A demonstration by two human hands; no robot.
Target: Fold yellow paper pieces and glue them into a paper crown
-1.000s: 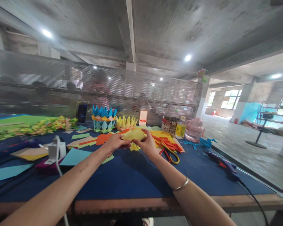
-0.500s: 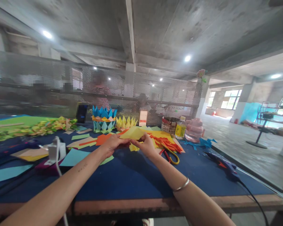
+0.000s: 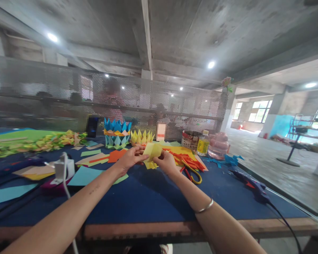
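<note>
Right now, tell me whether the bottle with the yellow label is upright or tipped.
Upright: the bottle stands with its base down on the table and its cap at the top.

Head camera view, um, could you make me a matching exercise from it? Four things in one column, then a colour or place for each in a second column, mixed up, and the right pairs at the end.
Things
1. pale yellow paper
2. scissors
3. pink container
4. blue-pointed crown

Places and colours
A. just right of the yellow-labelled bottle
B. left of the yellow-pointed crown
C. between the left hand and right hand
D. red and yellow handles

Right pairs: 1-C, 2-D, 3-A, 4-B
</note>
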